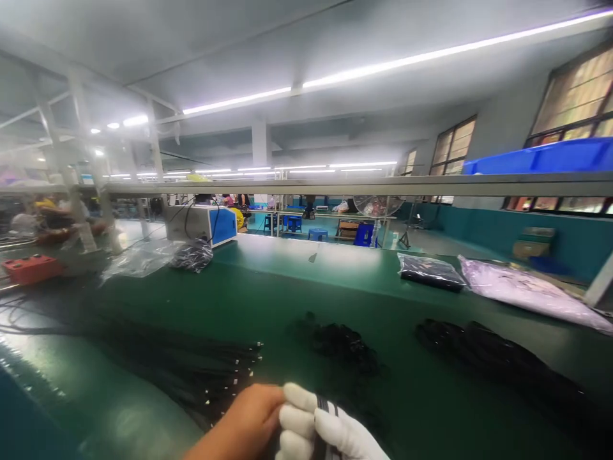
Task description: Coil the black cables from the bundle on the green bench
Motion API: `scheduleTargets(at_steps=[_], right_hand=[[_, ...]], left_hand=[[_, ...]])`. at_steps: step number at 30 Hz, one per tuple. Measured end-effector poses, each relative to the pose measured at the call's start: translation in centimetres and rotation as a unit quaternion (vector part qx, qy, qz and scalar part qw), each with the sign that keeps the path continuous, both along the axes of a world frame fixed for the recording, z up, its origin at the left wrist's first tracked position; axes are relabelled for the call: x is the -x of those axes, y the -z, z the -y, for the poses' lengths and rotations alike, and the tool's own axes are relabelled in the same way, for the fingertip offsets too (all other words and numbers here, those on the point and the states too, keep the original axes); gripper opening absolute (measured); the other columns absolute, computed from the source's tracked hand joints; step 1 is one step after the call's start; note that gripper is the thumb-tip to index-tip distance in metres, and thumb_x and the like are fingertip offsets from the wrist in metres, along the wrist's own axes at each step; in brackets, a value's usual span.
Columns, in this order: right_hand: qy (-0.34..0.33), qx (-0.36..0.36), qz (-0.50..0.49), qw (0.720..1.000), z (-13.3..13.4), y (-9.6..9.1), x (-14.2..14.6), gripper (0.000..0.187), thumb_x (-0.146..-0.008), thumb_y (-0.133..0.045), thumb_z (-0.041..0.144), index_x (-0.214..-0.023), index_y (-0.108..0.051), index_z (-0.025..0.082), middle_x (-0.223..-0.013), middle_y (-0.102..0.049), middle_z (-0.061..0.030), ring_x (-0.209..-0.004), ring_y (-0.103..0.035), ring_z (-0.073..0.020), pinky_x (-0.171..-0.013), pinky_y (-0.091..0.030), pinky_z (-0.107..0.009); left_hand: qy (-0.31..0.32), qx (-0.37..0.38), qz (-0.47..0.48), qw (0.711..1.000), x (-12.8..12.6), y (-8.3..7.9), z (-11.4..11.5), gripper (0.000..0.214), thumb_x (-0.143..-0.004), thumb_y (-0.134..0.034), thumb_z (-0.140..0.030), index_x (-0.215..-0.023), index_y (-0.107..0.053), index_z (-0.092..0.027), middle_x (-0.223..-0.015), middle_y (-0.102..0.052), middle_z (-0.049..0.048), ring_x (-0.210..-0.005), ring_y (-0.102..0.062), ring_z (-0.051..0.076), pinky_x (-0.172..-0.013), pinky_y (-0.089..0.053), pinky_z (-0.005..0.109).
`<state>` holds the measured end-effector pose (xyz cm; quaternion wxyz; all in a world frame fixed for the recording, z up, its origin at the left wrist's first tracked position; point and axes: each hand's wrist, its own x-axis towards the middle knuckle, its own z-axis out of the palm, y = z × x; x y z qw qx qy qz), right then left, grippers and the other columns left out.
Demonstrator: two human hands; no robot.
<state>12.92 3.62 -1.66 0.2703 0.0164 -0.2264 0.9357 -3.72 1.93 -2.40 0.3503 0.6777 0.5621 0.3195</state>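
My right hand (330, 428), in a white glove, is closed around thin black cables (324, 404), a few strands of which show between thumb and fingers. My bare left hand (246, 418) meets the gloved fingertips at the lower middle of the head view. Its fingers are pinched together, and whatever they hold is hidden. Just left of it lies a spread bundle of black cables (177, 358) with small white connector ends. Beyond my right hand is a loose tangle of black cables (347, 345). Farther right, a longer black bundle (493, 351) lies on the green table (268, 294).
A blue and grey machine (201, 223) stands at the back left beside clear plastic bags (143, 259). A red box (31, 268) sits at far left. Bagged goods (431, 271) and a pink package (527, 291) lie back right. A shelf rail (306, 186) crosses above the table.
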Motion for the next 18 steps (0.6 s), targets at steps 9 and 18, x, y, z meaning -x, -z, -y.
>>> scheduleTargets(at_steps=[9, 18], right_hand=[[0.207, 0.009, 0.149, 0.967, -2.7, -0.2, -2.6, 0.047, -0.073, -0.079, 0.028, -0.113, -0.062, 0.012, -0.112, -0.065, -0.0136, -0.104, -0.060, -0.0266, -0.101, -0.037, -0.046], [0.199, -0.088, 0.232, 0.948, -1.8, 0.2, -2.0, 0.037, -0.072, -0.080, 0.027, -0.104, -0.064, 0.014, -0.093, -0.065, -0.0068, -0.089, -0.059, -0.0210, -0.084, -0.044, -0.034]], left_hand=[[-0.091, -0.085, -0.412, 0.902, -3.4, 1.0, 2.8, 0.028, -0.087, -0.041, -0.009, -0.091, -0.064, -0.024, -0.082, -0.068, 0.0012, -0.073, -0.065, 0.021, -0.065, -0.042, 0.027], [0.015, -0.411, -0.420, 0.809, -4.0, -0.6, 1.7, 0.019, -0.083, -0.051, -0.013, -0.065, -0.050, -0.019, -0.060, -0.056, -0.0005, -0.054, -0.049, 0.015, -0.057, -0.032, 0.029]])
